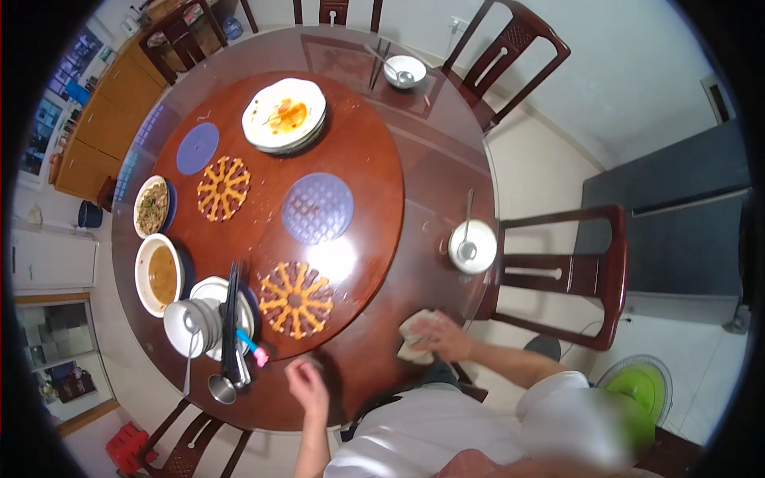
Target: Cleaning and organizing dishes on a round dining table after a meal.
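Note:
My right hand (439, 337) presses a pale cloth (417, 352) on the glass-topped round table (370, 364) near its edge. My left hand (308, 382) is raised at the front edge, fingers curled, with nothing visible in it. Beside it on the left stand stacked bowls (177, 328), plates (209, 293), black chopsticks (230, 322), a metal ladle (222, 388) and a blue and pink utensil (254, 348). A trivet (296, 300) lies on the wooden turntable (364, 161), just beyond my left hand.
On the turntable are a stack of soiled plates (285, 116), blue mats (318, 208) and another trivet (223, 189). At its left are a bowl of brown soup (160, 275) and a dish of food (152, 207). Bowls with spoons (473, 246) stand at the right. Wooden chairs (562, 275) surround the table.

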A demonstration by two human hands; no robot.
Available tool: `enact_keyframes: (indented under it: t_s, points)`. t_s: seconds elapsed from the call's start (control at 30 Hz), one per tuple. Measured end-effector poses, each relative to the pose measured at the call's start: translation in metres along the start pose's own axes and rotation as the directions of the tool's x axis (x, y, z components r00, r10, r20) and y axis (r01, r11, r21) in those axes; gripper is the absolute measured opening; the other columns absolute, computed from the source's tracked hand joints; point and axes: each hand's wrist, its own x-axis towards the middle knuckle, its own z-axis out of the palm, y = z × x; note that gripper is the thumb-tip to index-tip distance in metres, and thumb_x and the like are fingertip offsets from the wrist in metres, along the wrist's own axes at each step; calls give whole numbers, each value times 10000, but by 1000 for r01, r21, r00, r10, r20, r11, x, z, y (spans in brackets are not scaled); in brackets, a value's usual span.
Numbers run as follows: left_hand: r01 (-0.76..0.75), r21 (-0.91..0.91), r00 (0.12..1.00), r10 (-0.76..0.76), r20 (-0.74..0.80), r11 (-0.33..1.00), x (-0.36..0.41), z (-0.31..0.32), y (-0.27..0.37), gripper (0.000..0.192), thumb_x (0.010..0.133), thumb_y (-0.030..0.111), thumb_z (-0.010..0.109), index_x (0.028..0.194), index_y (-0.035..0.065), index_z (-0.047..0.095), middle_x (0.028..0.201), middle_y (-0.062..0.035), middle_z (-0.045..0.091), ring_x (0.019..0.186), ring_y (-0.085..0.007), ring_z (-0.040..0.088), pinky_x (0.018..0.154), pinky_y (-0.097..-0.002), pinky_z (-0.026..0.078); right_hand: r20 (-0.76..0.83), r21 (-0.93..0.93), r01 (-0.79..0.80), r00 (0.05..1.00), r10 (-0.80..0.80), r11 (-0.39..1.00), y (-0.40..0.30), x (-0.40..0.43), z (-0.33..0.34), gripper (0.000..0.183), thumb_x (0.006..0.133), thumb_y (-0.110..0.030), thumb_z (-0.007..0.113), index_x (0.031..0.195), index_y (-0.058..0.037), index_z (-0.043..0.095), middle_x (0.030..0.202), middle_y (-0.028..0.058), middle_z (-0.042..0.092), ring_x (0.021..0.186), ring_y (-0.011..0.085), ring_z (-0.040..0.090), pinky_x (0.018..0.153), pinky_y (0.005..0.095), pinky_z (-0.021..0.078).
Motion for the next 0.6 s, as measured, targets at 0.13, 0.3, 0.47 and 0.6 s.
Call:
enact_keyframes:
  t_s: [0.13,0.3,0.47,0.6]
  points:
    - [120,-223,909,-17,416,967,12,150,89,244,967,129,551,1186,23,574,954,-63,615,831,-137,596,769,-266,494,-89,65,24,996,-18,998,4,0,8,493,697,-147,658,1172,-279,639,1435,26,447,1346,267,393,1109,611,254]
    - [169,-242,766,27,642,955,13,297,150,573,928,106,622,1422,15,346,1224,-172,490,845,-171,619,716,-291,568,-117,250,188,980,-163,950,35,-5,-8,492,642,-110,663,1128,-187,675,1331,74,531,1335,291,403,1145,608,192]
    - [235,-193,780,-66,623,953,27,329,162,488,861,50,562,1330,-32,455,1237,-291,543,1128,-425,563,962,-447,452,-195,248,212,967,-166,945,79,3,-51,456,663,-64,612,1103,-154,694,1284,100,561,1281,305,458,1104,588,266]
    - [197,-215,848,-57,527,956,49,304,169,468,851,69,557,1301,-33,477,1211,-266,579,1170,-381,551,1019,-417,415,-149,413,17,988,49,910,137,36,-103,361,722,-103,571,1058,-119,704,1237,111,584,1216,307,506,1084,526,308]
